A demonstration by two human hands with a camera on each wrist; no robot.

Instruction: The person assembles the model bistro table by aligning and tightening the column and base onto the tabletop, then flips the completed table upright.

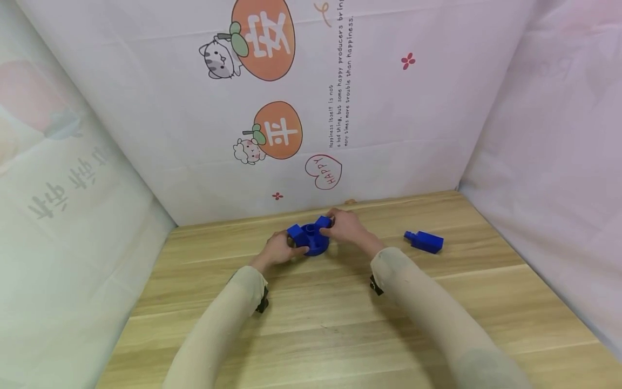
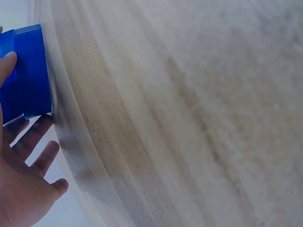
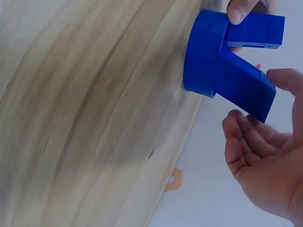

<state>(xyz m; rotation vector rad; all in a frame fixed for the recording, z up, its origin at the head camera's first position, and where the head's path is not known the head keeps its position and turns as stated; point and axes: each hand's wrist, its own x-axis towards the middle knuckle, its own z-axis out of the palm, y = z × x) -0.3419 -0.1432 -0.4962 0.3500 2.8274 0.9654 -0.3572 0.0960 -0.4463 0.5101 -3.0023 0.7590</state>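
Observation:
A round blue plastic base (image 1: 317,246) with a raised central ring stands on the table near the back wall. Two blue rectangular blocks slant outward from it, the left block (image 1: 295,232) and the right block (image 3: 248,87). My left hand (image 1: 277,249) grips the base from the left, its thumb on the near side; in the left wrist view the other fingers spread beneath and beside it. The right hand (image 1: 345,226) pinches the outer end of the right block between thumb and fingertips, as the right wrist view shows.
A separate blue block with a narrow stepped neck (image 1: 425,241) lies on the wooden table (image 1: 311,335) to the right. Printed white cloth walls (image 1: 389,119) enclose the back and both sides.

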